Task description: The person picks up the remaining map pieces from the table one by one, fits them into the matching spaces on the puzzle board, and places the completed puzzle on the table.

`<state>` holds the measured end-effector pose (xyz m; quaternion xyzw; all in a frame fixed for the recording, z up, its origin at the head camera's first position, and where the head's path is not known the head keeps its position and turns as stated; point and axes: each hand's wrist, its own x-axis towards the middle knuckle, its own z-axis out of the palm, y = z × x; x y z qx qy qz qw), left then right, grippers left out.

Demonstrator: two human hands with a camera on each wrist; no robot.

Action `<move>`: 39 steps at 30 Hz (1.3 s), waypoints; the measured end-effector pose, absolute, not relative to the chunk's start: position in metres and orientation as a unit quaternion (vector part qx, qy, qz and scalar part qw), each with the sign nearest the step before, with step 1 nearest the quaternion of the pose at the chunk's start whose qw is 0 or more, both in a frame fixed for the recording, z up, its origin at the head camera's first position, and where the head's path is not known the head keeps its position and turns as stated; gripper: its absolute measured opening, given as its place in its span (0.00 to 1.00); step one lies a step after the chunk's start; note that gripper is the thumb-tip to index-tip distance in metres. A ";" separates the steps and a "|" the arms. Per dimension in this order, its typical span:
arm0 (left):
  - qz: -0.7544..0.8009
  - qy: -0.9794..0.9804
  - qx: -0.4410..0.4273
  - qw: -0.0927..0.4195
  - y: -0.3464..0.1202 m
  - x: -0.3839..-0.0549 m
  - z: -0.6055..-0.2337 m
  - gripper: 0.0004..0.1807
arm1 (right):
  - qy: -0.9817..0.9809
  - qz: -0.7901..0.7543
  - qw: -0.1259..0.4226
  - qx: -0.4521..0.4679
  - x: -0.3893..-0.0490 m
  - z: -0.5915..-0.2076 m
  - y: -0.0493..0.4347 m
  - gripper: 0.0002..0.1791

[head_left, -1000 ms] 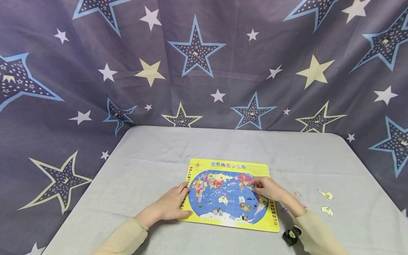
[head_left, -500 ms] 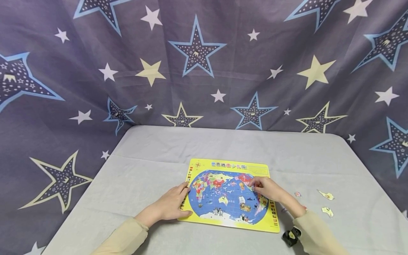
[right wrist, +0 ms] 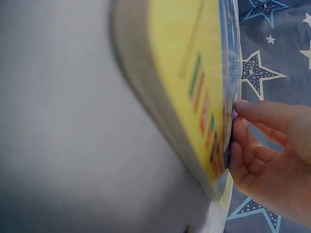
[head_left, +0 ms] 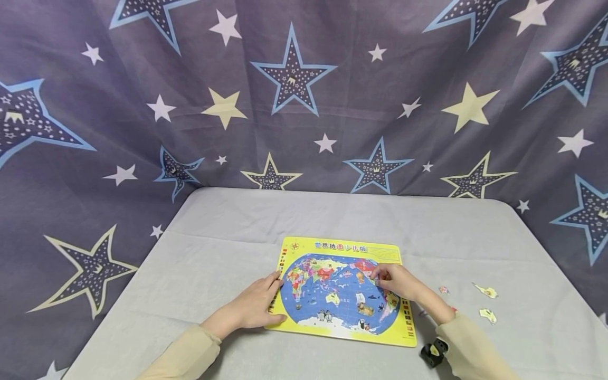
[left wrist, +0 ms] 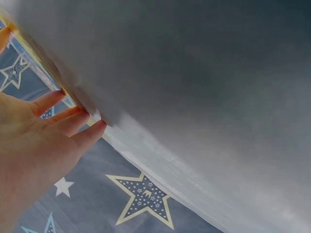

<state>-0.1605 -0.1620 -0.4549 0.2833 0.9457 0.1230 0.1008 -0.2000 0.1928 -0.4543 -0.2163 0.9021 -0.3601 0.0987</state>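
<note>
A yellow-bordered world map puzzle board (head_left: 343, 338) lies flat on the grey cloth. My left hand (head_left: 256, 302) rests along its left edge, fingers straight and thumb on the front left corner. In the left wrist view, the left fingers (left wrist: 95, 130) touch the board's rim. Over the right part of the map, my right hand (head_left: 398, 281) pinches a small dark-edged puzzle piece (right wrist: 229, 154) against the board's surface, with thumb and curled fingertips together. Most of that piece is hidden behind the fingers.
Right of the board lie several loose puzzle pieces: a yellowish one (head_left: 487, 290), another pale yellow one (head_left: 487, 315) and a small pink one (head_left: 444, 289). A black device (head_left: 433, 352) is at the right sleeve. A star-patterned curtain (head_left: 304, 132) hangs behind the table (head_left: 228, 216).
</note>
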 end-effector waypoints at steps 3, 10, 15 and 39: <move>0.121 0.946 0.282 0.101 -0.162 -0.161 -0.455 0.45 | 0.899 -0.365 0.101 -0.221 -0.200 -0.454 0.193 0.05; 0.118 0.947 0.280 0.104 -0.162 -0.161 -0.455 0.46 | 0.889 -0.383 0.110 -0.224 -0.198 -0.451 0.194 0.06; 0.117 0.947 0.278 0.107 -0.163 -0.160 -0.455 0.46 | 0.885 -0.393 0.117 -0.222 -0.195 -0.449 0.197 0.07; 0.111 0.945 0.296 0.082 -0.163 -0.162 -0.457 0.44 | 0.907 -0.379 0.056 -0.174 -0.183 -0.442 0.239 0.09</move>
